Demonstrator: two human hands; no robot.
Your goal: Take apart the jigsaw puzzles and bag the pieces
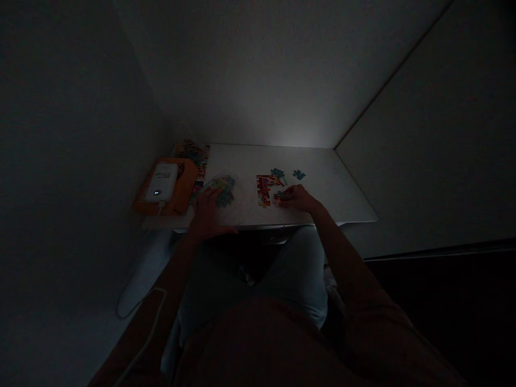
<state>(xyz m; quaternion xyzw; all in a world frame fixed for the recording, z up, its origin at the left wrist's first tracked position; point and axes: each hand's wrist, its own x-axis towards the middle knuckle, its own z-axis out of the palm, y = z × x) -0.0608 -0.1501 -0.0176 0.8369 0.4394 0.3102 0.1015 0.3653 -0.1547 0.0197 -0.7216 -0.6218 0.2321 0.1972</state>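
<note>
A partly joined jigsaw puzzle (263,189), mostly red, lies on the white table. My right hand (299,199) is at its right side, fingers pinched on a puzzle piece (278,200) at table level. Loose teal puzzle pieces rest above and to the right, one of them a single piece (299,174). My left hand (207,209) lies with fingers spread, its fingertips at a clear plastic bag (226,191) of puzzle pieces. The thumb stretches along the table's front edge. Dim light hides fine detail.
An orange box (186,188) stands at the table's left end with a white power bank (162,181) on top. A white cable (157,306) runs from it across my left forearm. Behind the box lies a colourful picture sheet (203,156). Walls enclose the white table (322,204).
</note>
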